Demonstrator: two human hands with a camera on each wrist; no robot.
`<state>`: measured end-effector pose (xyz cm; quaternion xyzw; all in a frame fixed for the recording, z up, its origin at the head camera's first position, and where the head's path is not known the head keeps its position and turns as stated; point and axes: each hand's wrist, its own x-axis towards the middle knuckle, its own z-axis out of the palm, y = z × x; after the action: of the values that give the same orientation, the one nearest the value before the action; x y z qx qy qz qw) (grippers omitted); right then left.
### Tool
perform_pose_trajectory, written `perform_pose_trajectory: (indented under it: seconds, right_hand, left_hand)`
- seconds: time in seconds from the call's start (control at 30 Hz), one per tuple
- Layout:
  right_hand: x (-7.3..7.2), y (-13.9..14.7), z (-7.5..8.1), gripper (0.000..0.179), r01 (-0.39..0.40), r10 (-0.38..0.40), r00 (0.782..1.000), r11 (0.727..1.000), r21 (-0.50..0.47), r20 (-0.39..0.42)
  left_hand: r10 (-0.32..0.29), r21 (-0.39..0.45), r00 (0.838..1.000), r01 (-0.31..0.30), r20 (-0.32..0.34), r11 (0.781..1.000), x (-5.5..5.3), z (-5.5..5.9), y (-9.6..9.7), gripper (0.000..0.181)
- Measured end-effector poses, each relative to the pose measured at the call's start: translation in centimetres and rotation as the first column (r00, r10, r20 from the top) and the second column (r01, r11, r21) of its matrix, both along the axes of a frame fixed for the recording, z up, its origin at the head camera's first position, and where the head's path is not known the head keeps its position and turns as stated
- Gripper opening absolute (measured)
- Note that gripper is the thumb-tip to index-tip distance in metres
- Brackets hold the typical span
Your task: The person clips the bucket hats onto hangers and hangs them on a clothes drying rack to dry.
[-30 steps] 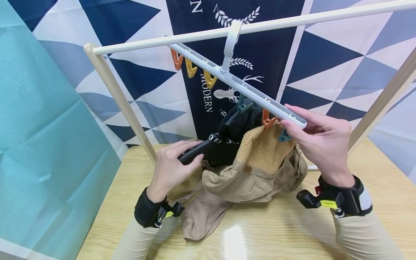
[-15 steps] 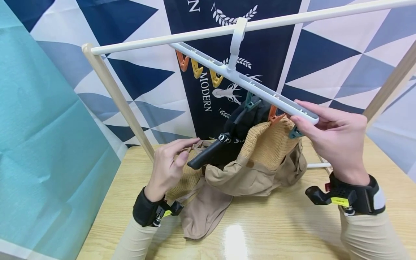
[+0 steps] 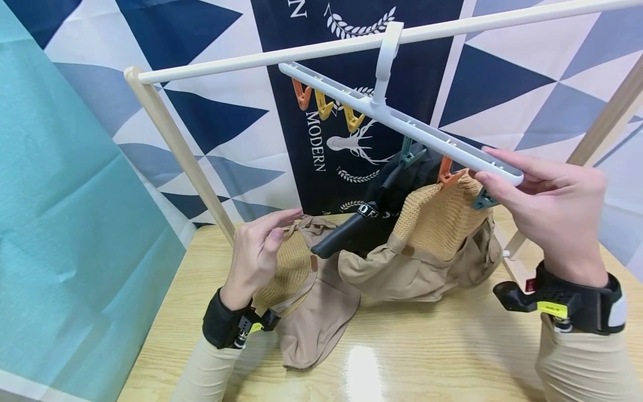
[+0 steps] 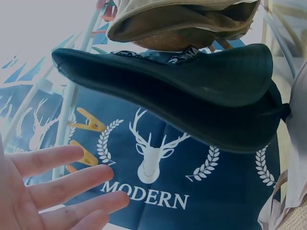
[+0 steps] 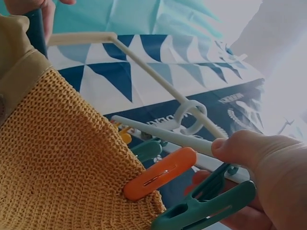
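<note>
My right hand (image 3: 562, 206) pinches the right end of a pale blue clip hanger (image 3: 422, 131), which hooks over a white rail (image 3: 321, 50). From the hanger's right half hang a black cap with lettering on its band (image 3: 346, 231) and a hat with a woven yellow crown and tan brim (image 3: 427, 229). An orange clip (image 5: 160, 173) and a teal clip (image 5: 211, 206) grip the woven crown. Left of the cap, my left hand (image 3: 256, 251) is held with fingers spread and apart from it; the left wrist view shows the cap's brim (image 4: 230, 76) above those fingers.
A second woven and tan hat (image 3: 286, 268) lies on the wooden table (image 3: 402, 357) behind my left hand. Orange and yellow clips (image 3: 324, 106) hang from the hanger's left half. Wooden posts (image 3: 176, 151) carry the rail; a patterned cloth (image 3: 216, 123) covers the wall behind.
My left hand has let go of the black cap's brim and drawn slightly left. The hanger, with both hats on it, has moved right along the rail with my right hand.
</note>
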<state>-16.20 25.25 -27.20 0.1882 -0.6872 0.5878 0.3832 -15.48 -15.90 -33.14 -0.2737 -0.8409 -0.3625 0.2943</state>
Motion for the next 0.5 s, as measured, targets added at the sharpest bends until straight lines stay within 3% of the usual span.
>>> perform_pose_trajectory:
  seconds: [0.27,0.5]
  right_hand:
    - [0.5,0.7,0.4,0.03,0.008,-0.008,1.0,1.0,-0.005,0.009]
    - [0.9,1.4,0.8,0.03,-0.03,0.033,0.999,0.997,-0.066,0.035]
  left_hand:
    - [0.012,-0.006,1.0,-0.012,-0.011,1.0,-0.1,0.1,-0.1,0.102]
    - [0.021,-0.004,1.0,-0.021,-0.005,1.0,-0.1,0.1,-0.3,0.1]
